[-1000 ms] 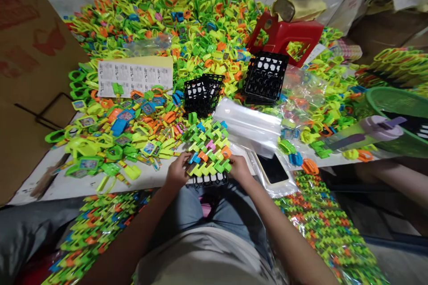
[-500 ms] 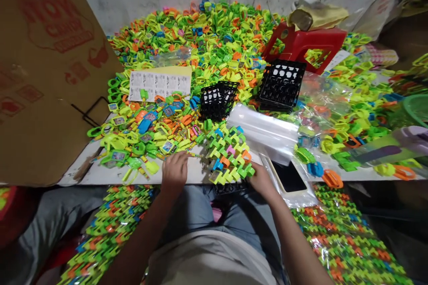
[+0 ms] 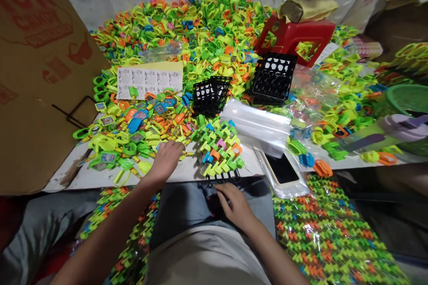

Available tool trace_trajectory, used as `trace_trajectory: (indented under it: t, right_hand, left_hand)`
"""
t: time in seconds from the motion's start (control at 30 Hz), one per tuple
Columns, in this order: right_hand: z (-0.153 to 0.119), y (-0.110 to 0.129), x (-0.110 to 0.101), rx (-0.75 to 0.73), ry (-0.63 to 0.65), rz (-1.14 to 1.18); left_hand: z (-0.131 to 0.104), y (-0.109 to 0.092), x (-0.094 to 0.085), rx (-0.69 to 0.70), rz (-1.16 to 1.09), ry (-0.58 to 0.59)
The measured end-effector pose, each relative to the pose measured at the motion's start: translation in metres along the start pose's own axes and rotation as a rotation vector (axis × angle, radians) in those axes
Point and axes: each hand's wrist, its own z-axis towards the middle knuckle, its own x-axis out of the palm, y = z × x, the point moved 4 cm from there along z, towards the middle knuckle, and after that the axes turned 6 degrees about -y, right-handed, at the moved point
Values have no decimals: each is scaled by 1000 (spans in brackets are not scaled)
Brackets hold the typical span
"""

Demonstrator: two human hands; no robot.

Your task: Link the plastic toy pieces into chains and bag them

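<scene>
Toy watches in bright plastic stand packed in rows as a block (image 3: 222, 147) on a black plastic rack (image 3: 230, 178) at the table's front edge. My right hand (image 3: 236, 205) is just below this rack, palm down, thumb apart from the fingers, with nothing seen in it. To the left, my left hand (image 3: 167, 158) rests at the near edge of a loose heap of toy watches (image 3: 138, 124); its fingers curl down and their tips are hidden. Behind the block are more black racks (image 3: 210, 95) and a roll of clear plastic bags (image 3: 256, 122).
A cardboard box (image 3: 36, 80) stands at the left. A sticker sheet (image 3: 150, 80) lies on the heap. A phone in a clear bag (image 3: 282, 169), a bottle (image 3: 388, 136), a red stool (image 3: 297, 38) and a green basket (image 3: 408, 102) are to the right. Bagged watches hang below the table.
My right hand has left the block's right side and moved down and left to below the rack. My left hand has shifted slightly toward the heap. The view has shifted a little.
</scene>
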Motion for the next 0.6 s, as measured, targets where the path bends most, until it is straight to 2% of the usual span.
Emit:
trace_trajectory:
  t: [0.13,0.23,0.3,0.37,0.47,0.53,0.6]
  right_hand:
    - [15,-3,2,39,-20,28]
    - [21,4,-6,84,-37,41]
    - [23,17,-12,95,-50,31]
    - [24,34,-14,55,-11,-25]
    - [21,55,-5,-50,143,-163]
    - [18,59,2,-65,204,-223]
    - [16,51,5,-4,194,-224]
  left_hand:
    - [-3,-1,-22,-33,-11,-39]
    - [-21,3,-47,-97,-112,-110]
    - [-39,-1,-58,-94,-236,-81]
    - [-56,-16,-63,-26,-362,12]
    - [-71,-54,-63,114,-432,134]
    - [-73,-78,-63,185,-445,172]
    - [-71,-91,-66,205,-511,147]
